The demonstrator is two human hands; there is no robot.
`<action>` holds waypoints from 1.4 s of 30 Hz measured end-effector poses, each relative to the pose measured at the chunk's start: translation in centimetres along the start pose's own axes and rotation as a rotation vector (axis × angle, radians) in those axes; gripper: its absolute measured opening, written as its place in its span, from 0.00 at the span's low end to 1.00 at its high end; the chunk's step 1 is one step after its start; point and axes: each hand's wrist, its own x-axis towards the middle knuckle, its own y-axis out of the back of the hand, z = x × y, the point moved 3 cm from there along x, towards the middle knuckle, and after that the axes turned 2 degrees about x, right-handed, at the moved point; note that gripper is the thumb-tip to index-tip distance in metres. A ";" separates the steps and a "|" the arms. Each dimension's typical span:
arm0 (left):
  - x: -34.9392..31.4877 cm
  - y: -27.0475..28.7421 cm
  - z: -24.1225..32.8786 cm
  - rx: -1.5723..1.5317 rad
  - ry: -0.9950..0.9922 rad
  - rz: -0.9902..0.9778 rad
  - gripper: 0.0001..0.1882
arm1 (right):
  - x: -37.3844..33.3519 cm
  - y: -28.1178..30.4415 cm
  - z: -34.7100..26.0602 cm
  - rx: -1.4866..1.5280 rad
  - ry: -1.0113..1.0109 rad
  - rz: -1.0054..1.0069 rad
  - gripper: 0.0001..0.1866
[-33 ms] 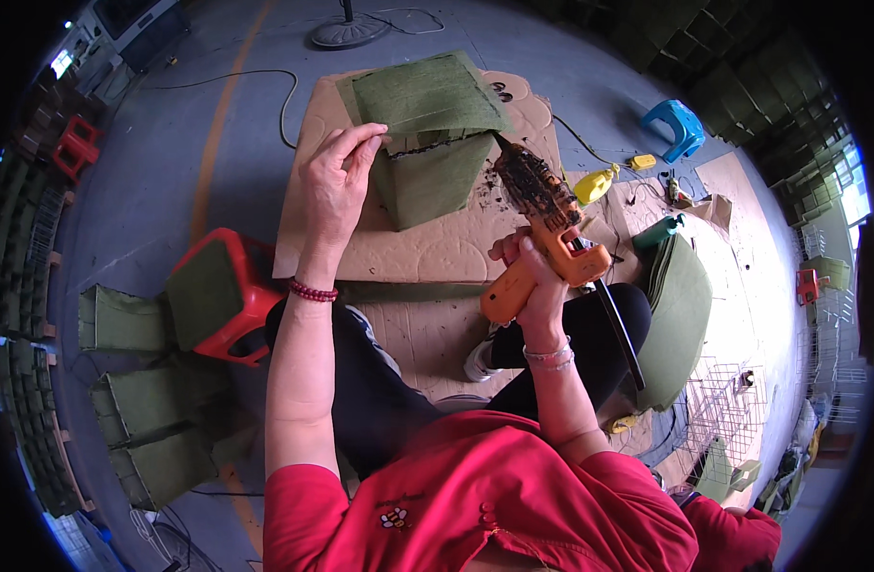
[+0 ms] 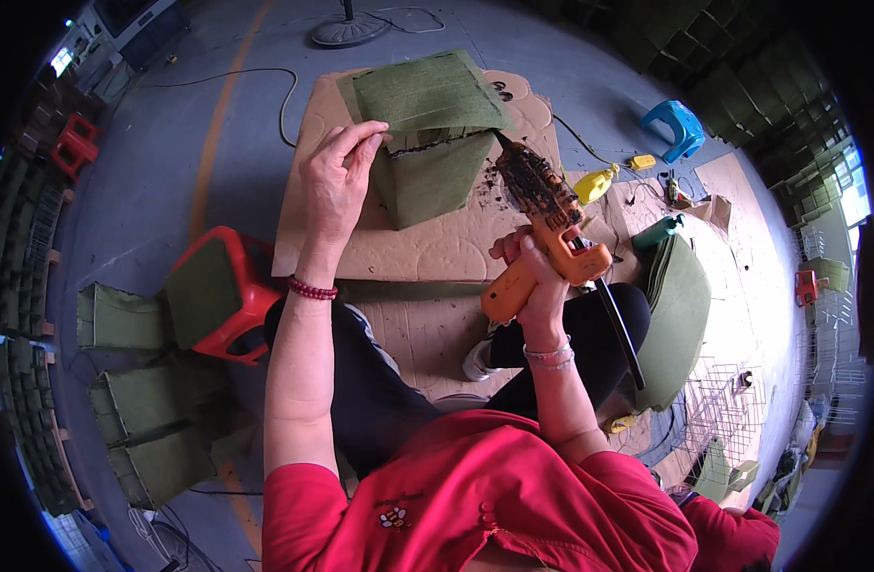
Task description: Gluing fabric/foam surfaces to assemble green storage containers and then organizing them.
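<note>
While the left hand point(image 2: 337, 173) pinches the green flap point(image 2: 425, 92), the right hand point(image 2: 543, 288) grips a glue gun point(image 2: 557, 240). Dark glue point(image 2: 443, 143) is laid, the joint point(image 2: 456, 138) unclosed

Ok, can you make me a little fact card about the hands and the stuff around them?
Left grip: at the edge of the green fabric; pinching unclear
Right grip: wrapped around an orange glue gun
Gun front: caked in black
Under the fabric: brown cardboard
Stools: a red stool at left, a blue stool at upper right
</note>
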 end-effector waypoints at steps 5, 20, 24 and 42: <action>0.0 0.0 0.1 0.003 0.025 0.005 0.05 | 0.3 0.3 -0.1 0.052 0.015 0.041 0.13; 0.0 0.3 -0.9 0.041 -0.046 0.052 0.06 | 1.3 1.4 0.2 -0.134 0.032 0.038 0.07; 0.5 0.8 0.4 0.072 -0.075 0.045 0.06 | 1.9 1.6 -0.2 -0.153 0.031 0.036 0.08; 0.0 0.9 0.0 0.038 -0.051 0.032 0.07 | 2.6 0.8 -3.8 -0.362 -0.025 -0.045 0.09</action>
